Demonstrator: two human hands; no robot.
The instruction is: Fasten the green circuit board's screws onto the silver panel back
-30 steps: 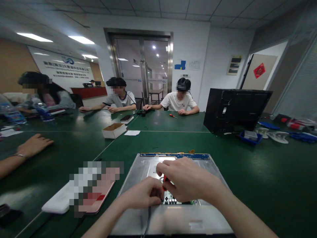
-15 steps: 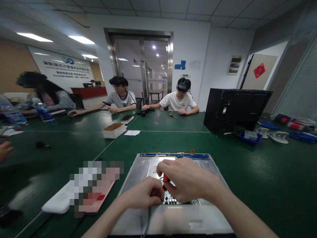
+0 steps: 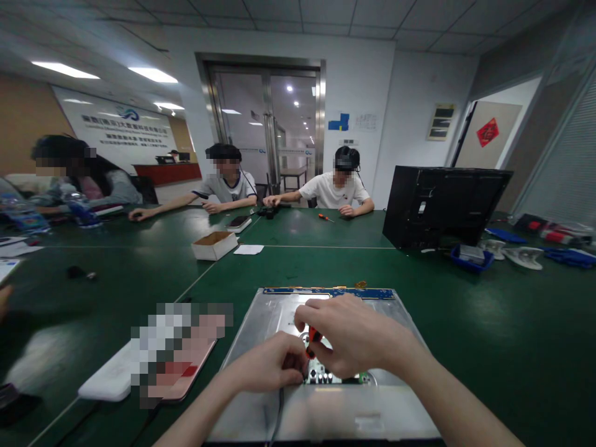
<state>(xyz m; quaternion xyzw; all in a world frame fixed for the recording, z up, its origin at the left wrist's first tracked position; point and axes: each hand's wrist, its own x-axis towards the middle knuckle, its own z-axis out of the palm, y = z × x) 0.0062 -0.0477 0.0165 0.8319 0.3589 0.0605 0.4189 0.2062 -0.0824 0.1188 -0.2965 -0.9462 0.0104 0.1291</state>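
Note:
A silver metal display panel (image 3: 251,329) lies in front of me, with a blue circuit strip (image 3: 372,294) along its far edge. Near its middle sits a green circuit board (image 3: 321,375), partly covered by my hands. My right hand (image 3: 347,338) is closed around the red-orange and black handle of a screwdriver (image 3: 315,335), held over the board; its tip is hidden. My left hand (image 3: 279,363) rests on the panel at the board's left side, fingers curled in a pinch beside the screwdriver. What they hold is hidden. A black cable (image 3: 280,400) runs from beneath it towards me.
Left of the panel lie a white object (image 3: 109,375) and a pink one (image 3: 179,388), both partly blurred out. Further off are an open white box (image 3: 214,246), a black monitor casing (image 3: 447,205) and a blue tray (image 3: 471,261). Several people sit around the green table (image 3: 298,267).
The screwdriver handle has tilted slightly in my right hand, which has barely shifted. My left hand stays put. At the far left, another person's hand has moved back towards the frame's edge.

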